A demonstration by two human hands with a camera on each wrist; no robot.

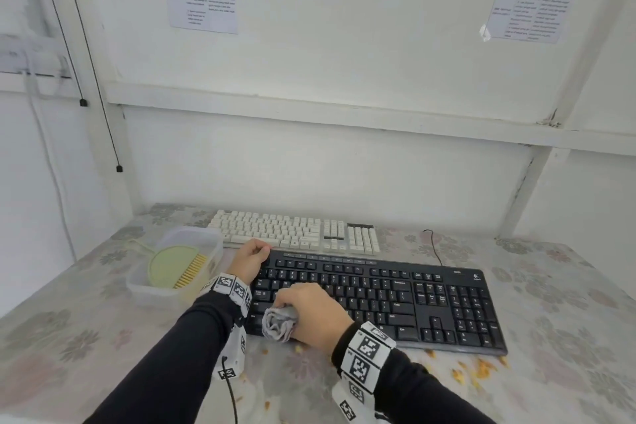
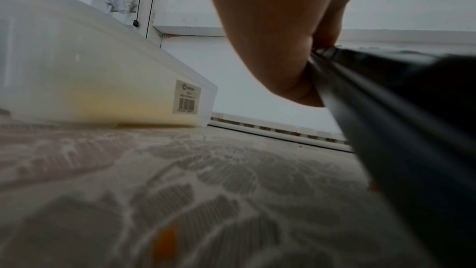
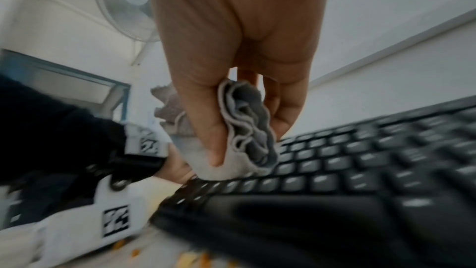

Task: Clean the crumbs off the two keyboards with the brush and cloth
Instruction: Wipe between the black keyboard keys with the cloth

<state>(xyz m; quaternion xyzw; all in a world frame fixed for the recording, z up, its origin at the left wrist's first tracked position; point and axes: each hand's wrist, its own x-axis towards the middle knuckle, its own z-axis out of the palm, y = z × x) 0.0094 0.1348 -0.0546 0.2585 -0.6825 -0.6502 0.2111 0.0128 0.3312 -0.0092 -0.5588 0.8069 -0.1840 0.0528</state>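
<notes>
A black keyboard (image 1: pixel 395 299) lies near the table's front, with a white keyboard (image 1: pixel 296 232) behind it. My left hand (image 1: pixel 253 260) grips the black keyboard's far left corner (image 2: pixel 360 93). My right hand (image 1: pixel 309 310) holds a bunched grey cloth (image 1: pixel 278 322) against the keys at the keyboard's left end; in the right wrist view the cloth (image 3: pixel 247 129) is pinched between thumb and fingers over the black keys (image 3: pixel 335 160). A green brush (image 1: pixel 177 267) with yellow bristles lies in a clear plastic tub (image 1: pixel 137 286) to the left.
Orange-yellow crumbs (image 1: pixel 471 372) are scattered on the floral tablecloth (image 1: pixel 69 337) in front of the black keyboard. A black cable (image 1: pixel 435 248) runs behind the keyboards. The tub (image 2: pixel 90 78) stands close to my left hand. White walls enclose the table's back and sides.
</notes>
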